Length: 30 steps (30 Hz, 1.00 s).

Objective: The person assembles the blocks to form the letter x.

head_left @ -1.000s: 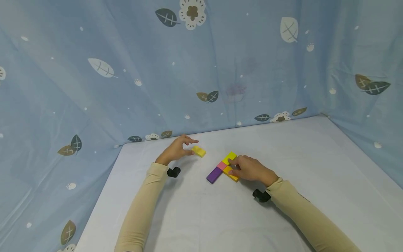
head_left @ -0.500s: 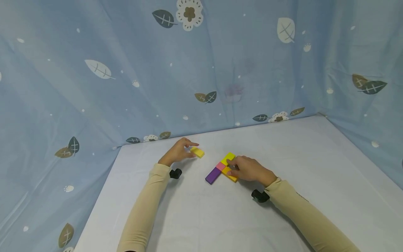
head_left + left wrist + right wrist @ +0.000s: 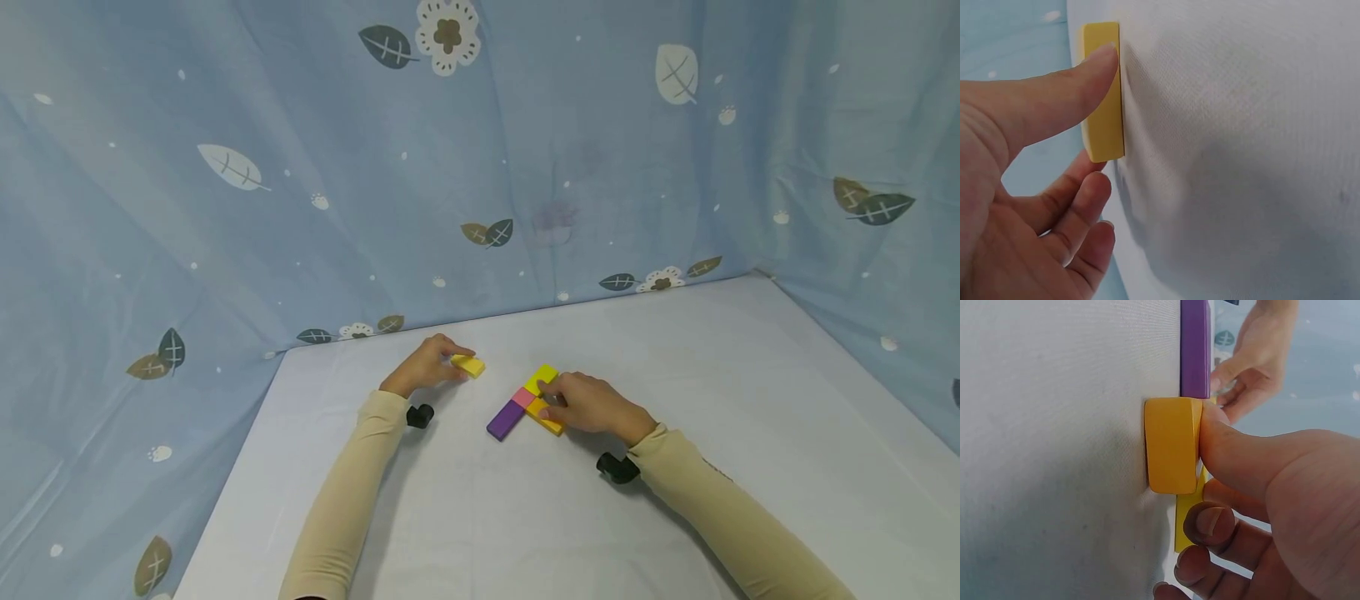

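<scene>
My left hand (image 3: 426,365) is at the far left of the blocks. It pinches a small yellow block (image 3: 468,365) low over the white table. In the left wrist view the thumb lies across this yellow block (image 3: 1105,119); the index finger is hidden behind it. My right hand (image 3: 597,403) is over a group of flat blocks: a purple block (image 3: 506,421), a pink block (image 3: 522,397), a bright yellow block (image 3: 541,377) and an orange block (image 3: 547,419). Its thumb rests on the orange block (image 3: 1171,447), and the index fingertip touches the bright yellow block. The other fingers are loosely bent.
A white cloth covers the table (image 3: 510,517). Behind it hangs a blue curtain (image 3: 375,208) with leaf and flower prints, close beyond my left hand. A black wrist camera (image 3: 420,416) sits under the left wrist, another black wrist camera (image 3: 618,467) under the right.
The left index finger has come down onto the yellow block, so thumb and finger now close on it. The right hand and its blocks have stayed in place. The view has shifted slightly.
</scene>
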### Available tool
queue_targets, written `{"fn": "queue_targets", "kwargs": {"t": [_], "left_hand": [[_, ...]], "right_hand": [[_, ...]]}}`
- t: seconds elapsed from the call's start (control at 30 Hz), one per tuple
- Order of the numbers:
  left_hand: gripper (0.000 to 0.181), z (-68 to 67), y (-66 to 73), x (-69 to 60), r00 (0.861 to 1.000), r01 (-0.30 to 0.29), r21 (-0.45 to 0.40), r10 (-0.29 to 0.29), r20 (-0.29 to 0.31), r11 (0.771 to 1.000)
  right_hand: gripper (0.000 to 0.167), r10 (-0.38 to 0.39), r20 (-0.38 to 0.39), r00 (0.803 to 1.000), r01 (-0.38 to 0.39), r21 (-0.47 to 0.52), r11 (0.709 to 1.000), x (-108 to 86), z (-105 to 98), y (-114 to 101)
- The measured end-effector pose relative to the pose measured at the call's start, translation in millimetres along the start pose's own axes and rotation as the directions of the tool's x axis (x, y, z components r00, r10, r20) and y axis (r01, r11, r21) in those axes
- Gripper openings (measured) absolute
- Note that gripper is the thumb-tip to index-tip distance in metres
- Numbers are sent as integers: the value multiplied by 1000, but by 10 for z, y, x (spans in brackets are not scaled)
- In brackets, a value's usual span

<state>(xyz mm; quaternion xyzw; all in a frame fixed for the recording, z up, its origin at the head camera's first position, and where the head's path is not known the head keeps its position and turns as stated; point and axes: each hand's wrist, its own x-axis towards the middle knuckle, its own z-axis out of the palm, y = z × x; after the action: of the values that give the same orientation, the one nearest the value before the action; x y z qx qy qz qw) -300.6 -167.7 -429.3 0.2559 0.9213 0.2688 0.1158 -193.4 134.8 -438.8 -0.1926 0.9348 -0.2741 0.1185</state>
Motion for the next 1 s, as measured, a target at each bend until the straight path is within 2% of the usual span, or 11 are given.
{"fn": "queue_targets", "kwargs": {"t": [0.2, 0.5, 0.77, 1.0], "left_hand": [[42, 3, 6, 4, 1000, -25, 40, 25, 3, 999], [38, 11, 26, 40, 999, 34, 81, -33, -14, 996], [37, 9, 62, 54, 998, 63, 90, -62, -16, 994], [38, 12, 57, 40, 997, 71, 98, -69, -17, 993]], "right_hand": [[48, -9, -5, 1000, 9, 11, 1000, -7, 5, -16], [51, -7, -9, 1000, 7, 8, 1000, 3, 14, -8], [52, 19, -1, 1000, -19, -6, 1000, 1, 8, -7], [51, 11, -3, 1000, -11, -8, 1000, 4, 16, 1]]}}
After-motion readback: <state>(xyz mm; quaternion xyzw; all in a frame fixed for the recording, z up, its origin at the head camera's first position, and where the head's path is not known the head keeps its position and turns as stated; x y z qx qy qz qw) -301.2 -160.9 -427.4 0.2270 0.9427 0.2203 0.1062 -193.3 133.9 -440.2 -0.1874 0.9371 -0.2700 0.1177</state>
